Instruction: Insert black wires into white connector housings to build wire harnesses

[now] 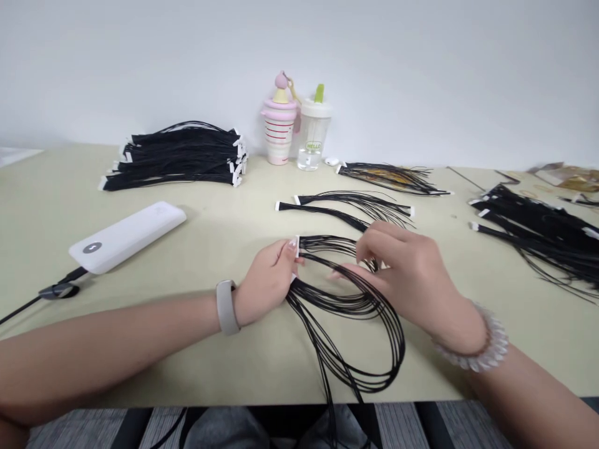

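Left hand (266, 280) pinches harness connector (296, 247); right hand (402, 268) among loose wires (390, 324), grip unclear. Tugging could snag or tangle them.

A white power bank (127, 237) lies near the worktop's left edge, with a black cable (37, 304) running off to the left. By the far edge, a pink striped bottle (279, 131) stands just beside a clear plastic cup (313, 137) with a green straw, a small white case (332, 161) close by. Gold packaging (568, 178) lies in the far right corner.

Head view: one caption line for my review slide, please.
Left hand pinches the white connector ends of a black wire bundle; the right hand touches its looped wires.
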A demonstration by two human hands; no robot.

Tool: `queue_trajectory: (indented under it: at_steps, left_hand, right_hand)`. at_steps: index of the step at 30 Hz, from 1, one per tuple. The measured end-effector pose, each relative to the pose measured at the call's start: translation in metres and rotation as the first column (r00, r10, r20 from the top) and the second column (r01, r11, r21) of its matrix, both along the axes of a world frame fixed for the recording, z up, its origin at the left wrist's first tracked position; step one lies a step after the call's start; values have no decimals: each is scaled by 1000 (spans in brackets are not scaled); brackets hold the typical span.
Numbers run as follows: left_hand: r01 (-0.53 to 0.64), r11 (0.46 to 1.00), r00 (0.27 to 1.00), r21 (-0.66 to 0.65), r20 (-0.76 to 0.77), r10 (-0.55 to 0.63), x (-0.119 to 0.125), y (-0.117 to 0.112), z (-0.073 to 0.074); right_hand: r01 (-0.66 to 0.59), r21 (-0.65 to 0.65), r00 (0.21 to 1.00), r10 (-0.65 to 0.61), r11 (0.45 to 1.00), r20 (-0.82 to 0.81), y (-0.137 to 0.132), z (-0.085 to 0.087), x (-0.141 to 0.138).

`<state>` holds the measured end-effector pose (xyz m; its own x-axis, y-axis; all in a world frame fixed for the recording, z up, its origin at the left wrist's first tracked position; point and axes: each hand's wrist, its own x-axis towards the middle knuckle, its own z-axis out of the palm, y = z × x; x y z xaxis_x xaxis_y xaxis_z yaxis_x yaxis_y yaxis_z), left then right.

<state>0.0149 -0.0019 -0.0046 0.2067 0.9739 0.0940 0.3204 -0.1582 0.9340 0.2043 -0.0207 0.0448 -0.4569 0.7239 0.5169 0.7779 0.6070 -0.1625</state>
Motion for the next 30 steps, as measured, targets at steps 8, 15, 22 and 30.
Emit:
queue_trajectory:
  at_steps: [8, 15, 22, 30]
  left_hand:
    - [-83, 996, 996, 23, -16, 84, 0, 1, 2]
    - [-94, 995, 995, 37, -25, 95, 1, 0, 0]
    - [-78, 996, 997, 53, 0, 78, 1, 0, 0]
    - [-85, 994, 996, 62, 1, 85, 1, 0, 1]
  right_hand:
    - [-157, -707, 977, 214, 689, -8, -15, -11, -16]
    - [-169, -693, 984, 81, 701, -158, -12, -33, -37]
    - [-162, -576, 982, 76, 801, -170, -15, -36, -43]
    - [-149, -541, 984, 73, 828, -160, -14, -37, -44]
